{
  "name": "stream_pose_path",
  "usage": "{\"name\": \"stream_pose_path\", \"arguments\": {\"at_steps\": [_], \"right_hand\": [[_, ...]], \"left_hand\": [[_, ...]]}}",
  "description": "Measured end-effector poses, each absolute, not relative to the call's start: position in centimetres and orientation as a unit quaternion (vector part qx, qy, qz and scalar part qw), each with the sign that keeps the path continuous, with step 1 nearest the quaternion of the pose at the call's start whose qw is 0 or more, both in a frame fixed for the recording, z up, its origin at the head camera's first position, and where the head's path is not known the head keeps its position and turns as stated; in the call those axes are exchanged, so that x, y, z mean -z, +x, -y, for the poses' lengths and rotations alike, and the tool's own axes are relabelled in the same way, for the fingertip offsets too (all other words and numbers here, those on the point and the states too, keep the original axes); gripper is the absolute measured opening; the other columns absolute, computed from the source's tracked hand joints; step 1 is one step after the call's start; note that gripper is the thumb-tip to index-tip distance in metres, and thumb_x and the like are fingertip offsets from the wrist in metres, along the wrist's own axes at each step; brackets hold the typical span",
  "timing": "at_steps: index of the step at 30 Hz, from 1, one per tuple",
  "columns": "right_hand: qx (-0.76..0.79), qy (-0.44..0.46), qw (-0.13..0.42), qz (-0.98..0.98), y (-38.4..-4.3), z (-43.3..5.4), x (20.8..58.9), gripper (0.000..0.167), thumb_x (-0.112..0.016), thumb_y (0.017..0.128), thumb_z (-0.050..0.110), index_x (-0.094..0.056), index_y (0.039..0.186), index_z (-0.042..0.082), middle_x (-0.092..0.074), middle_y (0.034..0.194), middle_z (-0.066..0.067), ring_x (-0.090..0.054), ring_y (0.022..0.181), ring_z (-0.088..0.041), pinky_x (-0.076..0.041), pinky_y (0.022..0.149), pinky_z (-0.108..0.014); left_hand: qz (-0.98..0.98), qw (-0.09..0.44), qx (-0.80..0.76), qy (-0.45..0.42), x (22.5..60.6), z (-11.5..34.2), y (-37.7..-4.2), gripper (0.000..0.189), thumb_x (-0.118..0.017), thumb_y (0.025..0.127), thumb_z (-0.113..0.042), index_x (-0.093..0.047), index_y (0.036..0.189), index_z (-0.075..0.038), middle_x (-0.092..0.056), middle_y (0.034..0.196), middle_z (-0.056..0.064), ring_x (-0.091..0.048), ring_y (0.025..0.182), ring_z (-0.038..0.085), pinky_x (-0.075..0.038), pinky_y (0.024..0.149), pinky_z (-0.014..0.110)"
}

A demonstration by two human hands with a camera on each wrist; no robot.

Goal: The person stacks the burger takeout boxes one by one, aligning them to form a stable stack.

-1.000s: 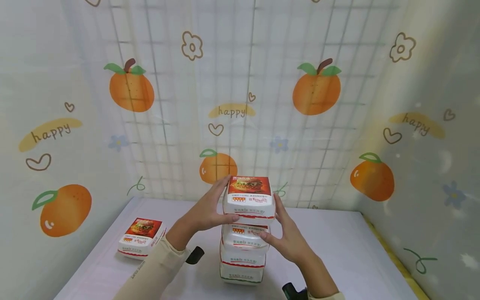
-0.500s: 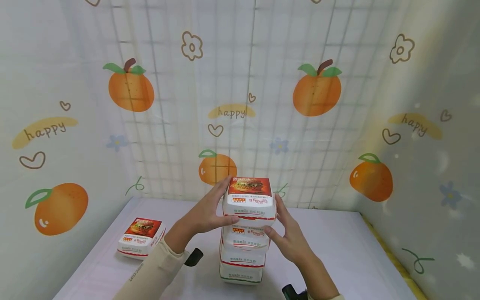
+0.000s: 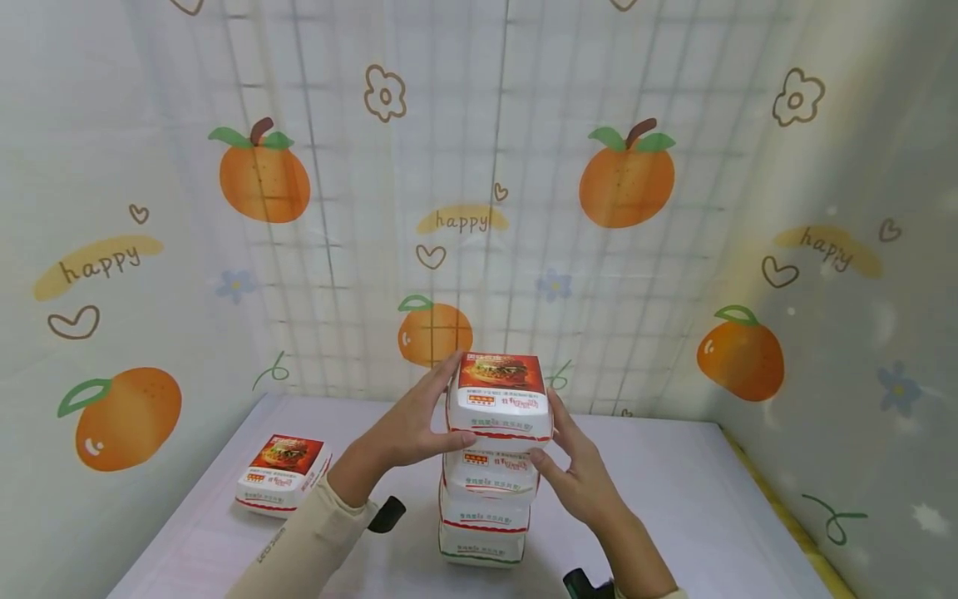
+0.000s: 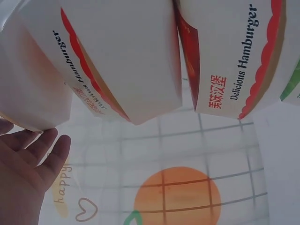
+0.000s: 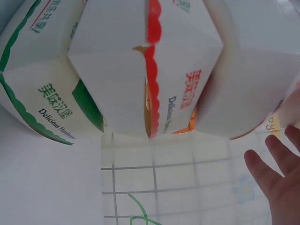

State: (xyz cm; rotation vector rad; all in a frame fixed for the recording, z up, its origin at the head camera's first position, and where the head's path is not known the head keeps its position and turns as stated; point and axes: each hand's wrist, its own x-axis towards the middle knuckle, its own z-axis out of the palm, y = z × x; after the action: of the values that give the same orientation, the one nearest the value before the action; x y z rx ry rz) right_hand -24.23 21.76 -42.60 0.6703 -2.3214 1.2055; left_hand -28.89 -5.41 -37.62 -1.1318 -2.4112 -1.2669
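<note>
A white hamburger box [image 3: 497, 408] with a red burger picture tops a stack of several such boxes. My left hand [image 3: 400, 433] grips its left side, thumb along the lower front edge and fingers around toward the back. In the left wrist view the left fingertips [image 4: 58, 143] meet the box's rim. On the other side, my right hand [image 3: 580, 478] rests against the top box, thumb tip at its lower front corner. The right wrist view shows the right fingers [image 5: 262, 171] fairly straight and spread. The bottom box [image 3: 481, 549] has green trim; the box above it [image 3: 485, 517] has red trim.
Another hamburger box [image 3: 280, 474] lies on the white table [image 3: 659, 474] at the left, close to my left sleeve [image 3: 307, 532]. A patterned curtain [image 3: 524, 274] hangs behind and along both sides.
The right thumb has risen from the second box to the top box's lower corner. The top box has shifted slightly right, and the left hand stays nearly still.
</note>
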Motion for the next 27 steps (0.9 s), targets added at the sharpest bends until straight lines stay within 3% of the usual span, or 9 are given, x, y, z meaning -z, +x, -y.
{"name": "stream_pose_path", "arguments": {"at_steps": [7, 14, 18, 21, 27], "right_hand": [[-0.43, 0.227, 0.208, 0.849, -23.9, -21.8, 42.6, 0.087, -0.067, 0.09, 0.027, -0.012, 0.157, 0.034, -0.035, 0.153, -0.012, -0.046, 0.124, -0.049, -0.038, 0.088, -0.072], [-0.444, 0.24, 0.208, 0.838, -23.7, -21.9, 42.5, 0.085, -0.068, 0.089, 0.025, -0.017, 0.157, 0.029, -0.037, 0.152, -0.009, -0.045, 0.126, -0.046, -0.037, 0.091, -0.072], [-0.442, 0.237, 0.203, 0.841, -23.4, -22.0, 42.5, 0.082, -0.066, 0.091, 0.028, -0.017, 0.156, 0.034, -0.036, 0.153, -0.006, -0.042, 0.132, -0.04, -0.039, 0.093, -0.066], [-0.442, 0.238, 0.205, 0.84, -23.3, -22.1, 42.6, 0.08, -0.065, 0.091, 0.027, -0.019, 0.157, 0.031, -0.036, 0.153, -0.004, -0.039, 0.135, -0.035, -0.04, 0.096, -0.063], [-0.446, 0.243, 0.204, 0.837, -23.1, -22.2, 42.7, 0.08, -0.065, 0.091, 0.027, -0.019, 0.156, 0.033, -0.035, 0.154, -0.002, -0.04, 0.134, -0.036, -0.04, 0.095, -0.063]], "left_hand": [[0.805, 0.091, 0.426, -0.402, 37.8, 5.6, -28.9, 0.102, -0.071, 0.079, -0.057, -0.009, 0.156, -0.033, -0.02, 0.155, -0.014, -0.029, 0.135, 0.012, -0.042, 0.099, 0.05], [0.811, 0.098, 0.416, -0.4, 37.9, 5.6, -28.7, 0.104, -0.07, 0.08, -0.057, -0.008, 0.157, -0.027, -0.017, 0.158, -0.011, -0.026, 0.139, 0.014, -0.037, 0.103, 0.054], [0.809, 0.089, 0.428, -0.393, 38.0, 5.6, -28.5, 0.104, -0.07, 0.081, -0.056, -0.005, 0.157, -0.03, -0.019, 0.157, -0.013, -0.031, 0.136, 0.014, -0.04, 0.101, 0.052], [0.807, 0.087, 0.434, -0.391, 38.2, 5.5, -28.4, 0.103, -0.07, 0.08, -0.056, -0.004, 0.156, -0.035, -0.021, 0.156, -0.014, -0.031, 0.135, 0.013, -0.041, 0.1, 0.052], [0.801, 0.087, 0.444, -0.394, 38.7, 5.3, -28.2, 0.1, -0.07, 0.081, -0.055, -0.006, 0.156, -0.037, -0.023, 0.154, -0.013, -0.031, 0.135, 0.012, -0.042, 0.099, 0.052]]}}
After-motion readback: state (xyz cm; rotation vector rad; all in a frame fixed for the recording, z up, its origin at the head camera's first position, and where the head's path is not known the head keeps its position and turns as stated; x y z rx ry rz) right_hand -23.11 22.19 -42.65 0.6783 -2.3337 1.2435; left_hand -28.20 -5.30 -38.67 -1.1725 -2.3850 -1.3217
